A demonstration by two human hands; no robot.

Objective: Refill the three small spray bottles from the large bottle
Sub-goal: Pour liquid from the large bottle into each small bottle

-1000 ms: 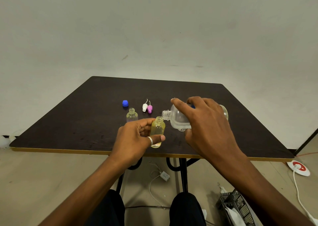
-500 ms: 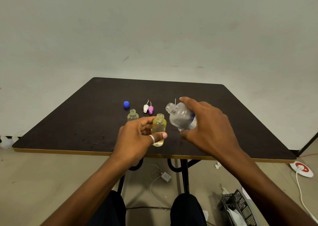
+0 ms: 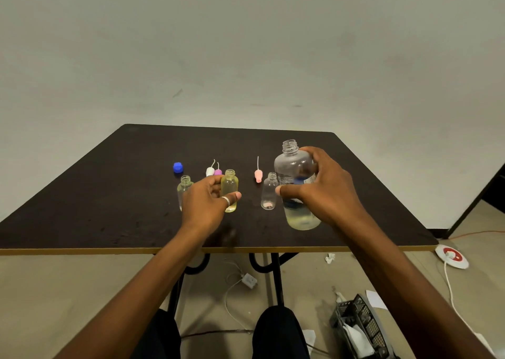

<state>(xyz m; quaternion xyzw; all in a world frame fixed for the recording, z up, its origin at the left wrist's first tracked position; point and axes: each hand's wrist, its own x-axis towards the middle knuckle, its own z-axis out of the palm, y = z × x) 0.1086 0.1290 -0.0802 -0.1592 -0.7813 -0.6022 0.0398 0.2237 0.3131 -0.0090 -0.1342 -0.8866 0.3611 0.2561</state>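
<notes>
My left hand point(image 3: 205, 202) grips a small bottle point(image 3: 229, 187) full of yellowish liquid, held upright over the dark table point(image 3: 109, 194). My right hand point(image 3: 322, 192) grips the large clear bottle point(image 3: 296, 167), upright and uncapped, with a little pale liquid at its bottom. An empty small bottle point(image 3: 269, 192) stands between my hands. Another small bottle point(image 3: 184, 186) stands left of my left hand, partly hidden by it. A pink spray top point(image 3: 258, 175), a white spray top point(image 3: 210, 170) and a purple spray top point(image 3: 218, 171) lie behind the bottles.
A blue cap point(image 3: 177, 167) lies at the back left of the group. Below the table's front edge are cables, a white plug point(image 3: 249, 280), a dark basket point(image 3: 358, 328) with paper and a round white-and-red socket point(image 3: 451, 256) on the floor.
My right hand has swung the large bottle from tilted over the small bottle's mouth to upright and moved it right. The empty small bottle and pink spray top came into view.
</notes>
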